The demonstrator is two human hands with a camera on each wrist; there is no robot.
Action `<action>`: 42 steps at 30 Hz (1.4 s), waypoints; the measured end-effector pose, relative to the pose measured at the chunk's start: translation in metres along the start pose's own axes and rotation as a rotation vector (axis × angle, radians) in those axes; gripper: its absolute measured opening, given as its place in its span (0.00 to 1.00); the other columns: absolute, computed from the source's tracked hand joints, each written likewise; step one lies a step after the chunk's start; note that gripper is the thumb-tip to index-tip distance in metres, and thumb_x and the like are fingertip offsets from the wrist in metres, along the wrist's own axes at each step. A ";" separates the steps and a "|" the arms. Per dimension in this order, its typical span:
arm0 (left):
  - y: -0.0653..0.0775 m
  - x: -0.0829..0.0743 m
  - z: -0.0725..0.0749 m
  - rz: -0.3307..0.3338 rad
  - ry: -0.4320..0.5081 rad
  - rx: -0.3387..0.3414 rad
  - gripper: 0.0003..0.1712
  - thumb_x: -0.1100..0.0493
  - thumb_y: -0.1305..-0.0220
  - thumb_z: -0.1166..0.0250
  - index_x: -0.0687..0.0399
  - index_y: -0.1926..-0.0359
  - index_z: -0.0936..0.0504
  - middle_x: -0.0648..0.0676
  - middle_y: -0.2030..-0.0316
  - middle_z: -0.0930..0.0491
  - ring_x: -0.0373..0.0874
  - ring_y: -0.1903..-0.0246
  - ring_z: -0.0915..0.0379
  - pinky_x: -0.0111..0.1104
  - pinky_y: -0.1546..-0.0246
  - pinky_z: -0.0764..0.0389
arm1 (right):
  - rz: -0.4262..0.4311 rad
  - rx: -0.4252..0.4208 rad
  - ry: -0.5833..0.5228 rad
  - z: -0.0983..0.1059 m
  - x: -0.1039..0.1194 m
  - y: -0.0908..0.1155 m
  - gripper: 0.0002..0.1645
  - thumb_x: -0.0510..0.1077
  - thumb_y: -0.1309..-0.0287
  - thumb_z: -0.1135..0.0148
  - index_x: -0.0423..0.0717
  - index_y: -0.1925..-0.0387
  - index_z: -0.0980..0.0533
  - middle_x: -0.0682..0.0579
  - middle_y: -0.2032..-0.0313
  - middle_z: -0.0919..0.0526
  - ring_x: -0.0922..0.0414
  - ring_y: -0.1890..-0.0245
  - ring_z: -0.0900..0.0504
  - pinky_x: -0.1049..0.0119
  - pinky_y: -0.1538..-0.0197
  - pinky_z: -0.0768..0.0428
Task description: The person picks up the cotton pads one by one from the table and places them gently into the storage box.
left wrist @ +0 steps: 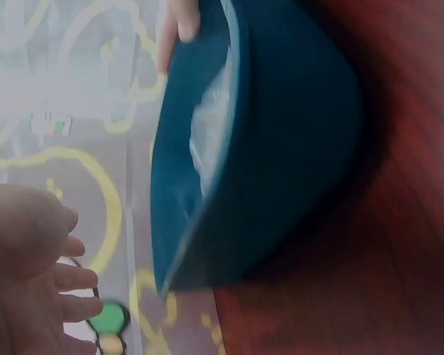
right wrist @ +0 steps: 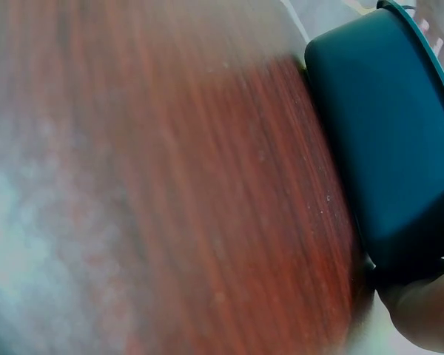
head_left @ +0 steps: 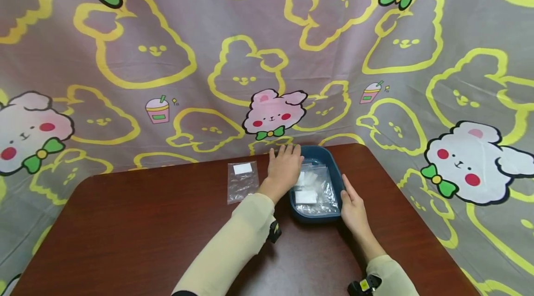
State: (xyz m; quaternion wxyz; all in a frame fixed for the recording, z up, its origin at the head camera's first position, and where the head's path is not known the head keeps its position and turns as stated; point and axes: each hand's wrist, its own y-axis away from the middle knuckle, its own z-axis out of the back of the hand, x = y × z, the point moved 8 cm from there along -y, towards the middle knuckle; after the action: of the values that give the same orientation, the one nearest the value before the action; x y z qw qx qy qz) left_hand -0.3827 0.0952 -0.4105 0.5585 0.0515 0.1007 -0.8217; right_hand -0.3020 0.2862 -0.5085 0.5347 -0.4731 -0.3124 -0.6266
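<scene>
A dark blue plastic container [head_left: 331, 166] stands on the table, holding clear plastic bags [head_left: 327, 189] with white labels. My right hand [head_left: 354, 210] grips its right wall, thumb at the rim and fingers along the outside. In the left wrist view, fingers [left wrist: 183, 18] of that hand show at the far rim. My left hand [head_left: 283, 168] is spread above the container's left side. The left wrist view shows this hand [left wrist: 29, 274] apart from the wall, with nothing in it. Just left of it lies a flat clear bag [head_left: 243, 189] with a white label.
The brown wooden table [head_left: 158, 226] extends to the left and front. A patterned cloth [head_left: 200, 64] hangs close behind the table and along its right side. The container stands near the table's back edge.
</scene>
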 end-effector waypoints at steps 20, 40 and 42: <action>0.019 0.133 0.020 0.229 0.054 -0.062 0.33 0.44 0.20 0.56 0.49 0.21 0.45 0.63 0.24 0.45 0.63 0.26 0.49 0.61 0.29 0.50 | -0.003 0.000 -0.004 0.004 -0.001 -0.003 0.31 0.38 0.22 0.59 0.51 0.22 0.44 0.48 0.24 0.42 0.50 0.24 0.47 0.50 0.25 0.48; 0.033 0.147 -0.006 0.229 0.098 -0.009 0.35 0.42 0.21 0.52 0.47 0.21 0.45 0.65 0.24 0.47 0.64 0.25 0.53 0.61 0.29 0.52 | -0.009 0.002 0.016 -0.001 0.000 -0.005 0.31 0.39 0.22 0.60 0.50 0.22 0.44 0.46 0.24 0.43 0.47 0.24 0.47 0.47 0.25 0.48; 0.034 0.146 -0.011 0.229 0.100 -0.005 0.35 0.42 0.22 0.52 0.47 0.21 0.45 0.65 0.24 0.47 0.64 0.26 0.52 0.60 0.29 0.50 | -0.005 0.001 0.017 -0.002 0.000 -0.005 0.31 0.39 0.22 0.60 0.50 0.22 0.44 0.46 0.24 0.43 0.46 0.24 0.47 0.46 0.25 0.47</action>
State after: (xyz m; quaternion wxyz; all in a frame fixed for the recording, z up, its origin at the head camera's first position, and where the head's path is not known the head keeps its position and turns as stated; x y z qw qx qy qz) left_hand -0.4055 -0.0473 -0.4541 0.6432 0.1024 0.1238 -0.7487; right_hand -0.3072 0.2859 -0.5087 0.5360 -0.4665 -0.3096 -0.6319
